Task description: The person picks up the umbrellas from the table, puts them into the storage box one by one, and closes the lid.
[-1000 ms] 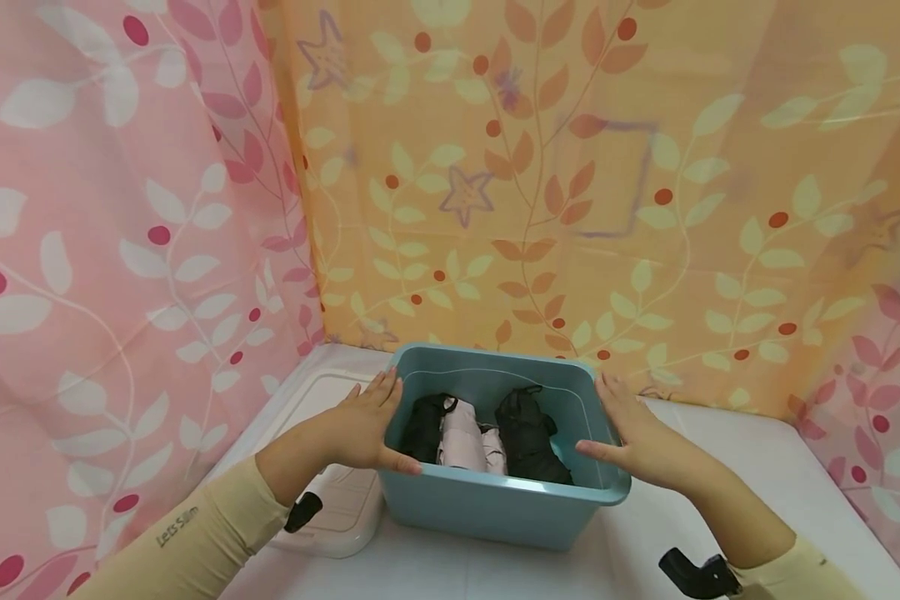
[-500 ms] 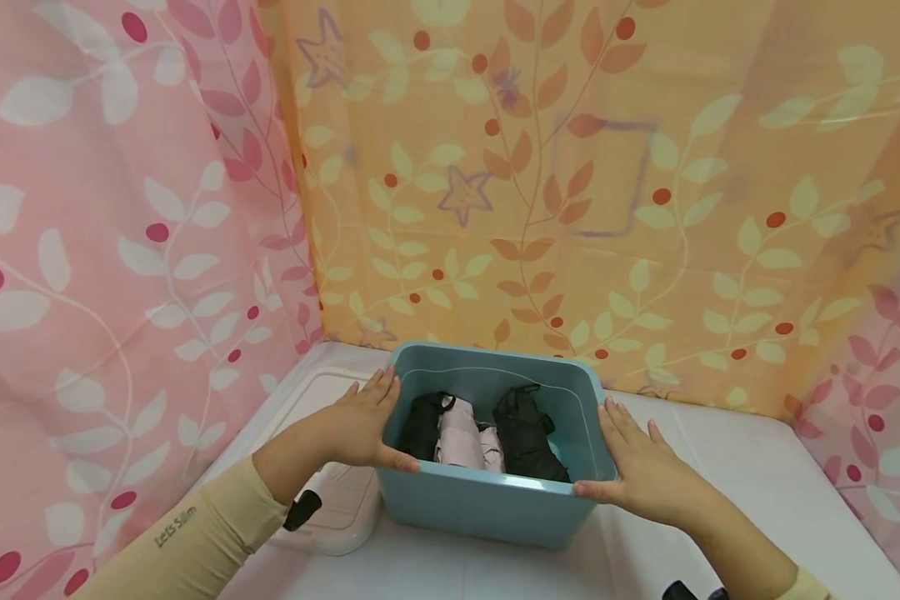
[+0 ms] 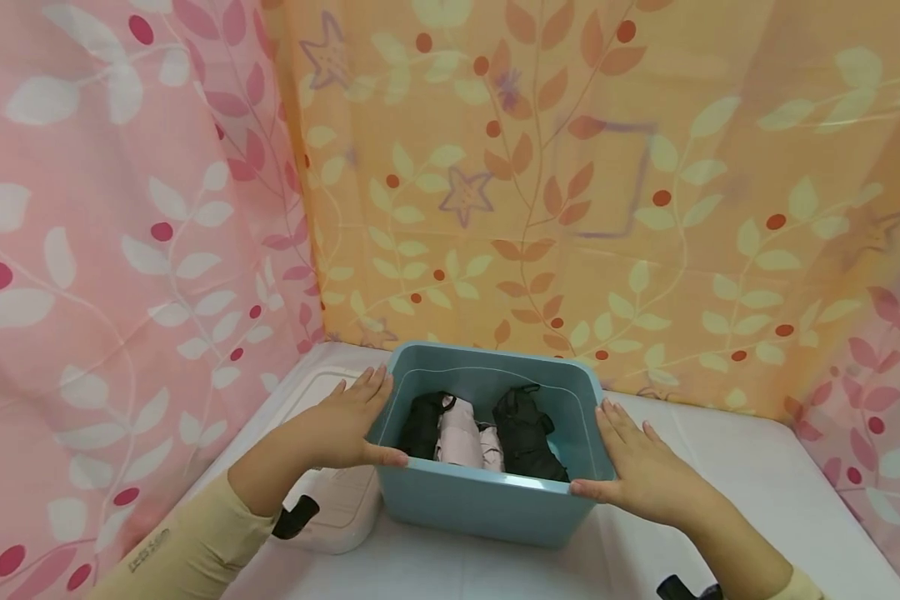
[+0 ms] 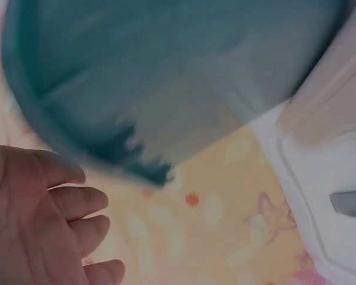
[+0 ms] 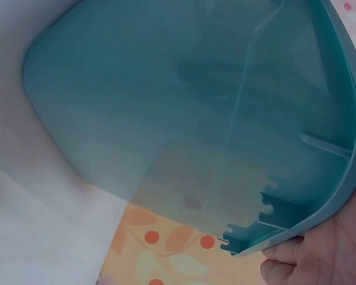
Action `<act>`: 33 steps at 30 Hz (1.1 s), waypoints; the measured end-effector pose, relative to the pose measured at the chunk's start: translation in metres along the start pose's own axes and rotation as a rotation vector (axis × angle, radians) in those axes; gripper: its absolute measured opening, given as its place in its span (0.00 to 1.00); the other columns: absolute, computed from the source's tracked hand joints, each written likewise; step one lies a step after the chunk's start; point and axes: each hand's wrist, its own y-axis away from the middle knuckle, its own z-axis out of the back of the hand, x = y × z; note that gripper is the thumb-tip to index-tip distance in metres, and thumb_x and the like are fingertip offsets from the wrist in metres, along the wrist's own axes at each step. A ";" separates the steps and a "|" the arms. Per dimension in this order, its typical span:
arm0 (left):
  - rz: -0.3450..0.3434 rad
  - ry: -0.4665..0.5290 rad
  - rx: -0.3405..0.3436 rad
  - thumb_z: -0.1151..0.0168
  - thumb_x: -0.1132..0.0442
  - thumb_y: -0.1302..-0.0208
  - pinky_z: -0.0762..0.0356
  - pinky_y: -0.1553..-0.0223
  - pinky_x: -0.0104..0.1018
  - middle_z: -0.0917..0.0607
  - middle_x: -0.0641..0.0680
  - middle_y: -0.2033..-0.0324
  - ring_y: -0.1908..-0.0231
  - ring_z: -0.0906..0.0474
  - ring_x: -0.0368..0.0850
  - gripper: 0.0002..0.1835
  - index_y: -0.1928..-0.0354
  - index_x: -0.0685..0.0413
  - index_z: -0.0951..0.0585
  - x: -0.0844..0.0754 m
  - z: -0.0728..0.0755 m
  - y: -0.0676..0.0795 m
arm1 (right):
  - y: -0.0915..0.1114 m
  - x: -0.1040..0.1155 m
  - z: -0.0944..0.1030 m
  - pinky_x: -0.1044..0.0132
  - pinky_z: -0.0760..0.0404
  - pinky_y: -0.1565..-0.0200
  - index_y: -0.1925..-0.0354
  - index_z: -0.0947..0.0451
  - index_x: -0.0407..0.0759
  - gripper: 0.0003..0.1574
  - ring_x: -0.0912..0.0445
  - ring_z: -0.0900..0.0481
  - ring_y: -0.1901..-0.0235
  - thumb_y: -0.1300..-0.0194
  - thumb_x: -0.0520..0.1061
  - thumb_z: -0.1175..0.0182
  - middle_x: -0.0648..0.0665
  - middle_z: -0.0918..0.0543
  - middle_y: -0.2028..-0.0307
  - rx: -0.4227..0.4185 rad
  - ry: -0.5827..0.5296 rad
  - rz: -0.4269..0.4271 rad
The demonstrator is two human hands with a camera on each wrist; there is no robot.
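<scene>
A blue-green plastic storage bin [image 3: 487,512] stands on the white surface. Inside lie a black rolled bundle [image 3: 422,423], a pale pink roll [image 3: 461,435] with a smaller pale piece beside it, and a black bundle with a strap [image 3: 527,433]. My left hand [image 3: 337,429] is at the bin's left side, fingers extended, thumb tip at the front rim. In the left wrist view its fingers [image 4: 86,202] show just outside the blurred rim. My right hand [image 3: 648,467] lies along the right rim with straight fingers, thumb on the front corner. From the right wrist, the palm [image 5: 338,255] appears against the rim's outside.
A white lid [image 3: 337,508] lies flat left of the bin, partly under my left forearm. Close behind the bin hangs an orange patterned curtain [image 3: 525,208], with a pink one [image 3: 120,333] on the left. White tabletop [image 3: 720,433] extends to the right.
My right hand has shifted forward and down along the right rim, its thumb coming onto the front corner. Over the last half second my left hand has drawn slightly leftward. The bin has barely moved.
</scene>
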 end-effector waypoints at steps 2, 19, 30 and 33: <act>0.007 0.040 -0.055 0.56 0.20 0.58 0.61 0.36 0.59 0.57 0.58 0.30 0.31 0.65 0.56 0.63 0.29 0.60 0.55 0.010 0.003 0.008 | 0.000 0.000 0.001 0.39 0.56 0.38 0.32 0.54 0.28 0.72 0.41 0.59 0.31 0.53 0.80 0.49 0.33 0.54 0.31 0.007 -0.013 0.000; 0.344 0.468 -0.230 0.45 0.38 0.42 0.41 0.46 0.63 0.36 0.72 0.40 0.42 0.40 0.71 0.48 0.33 0.68 0.46 0.117 -0.041 0.065 | -0.001 -0.004 -0.001 0.37 0.54 0.39 0.32 0.57 0.28 0.73 0.40 0.60 0.32 0.53 0.80 0.48 0.32 0.57 0.31 0.031 -0.045 0.006; 0.466 0.535 -0.157 0.47 0.40 0.39 0.39 0.47 0.62 0.31 0.76 0.46 0.43 0.38 0.71 0.44 0.37 0.74 0.42 0.159 -0.088 0.082 | 0.000 -0.004 -0.002 0.38 0.53 0.39 0.32 0.57 0.28 0.72 0.40 0.60 0.32 0.53 0.79 0.48 0.31 0.57 0.31 0.024 -0.051 0.010; 0.486 0.578 -0.150 0.47 0.43 0.38 0.40 0.46 0.62 0.31 0.76 0.46 0.43 0.39 0.72 0.43 0.37 0.76 0.42 0.163 -0.092 0.086 | 0.000 -0.003 -0.001 0.38 0.53 0.39 0.32 0.57 0.28 0.72 0.40 0.60 0.32 0.53 0.79 0.48 0.32 0.57 0.31 0.026 -0.055 0.011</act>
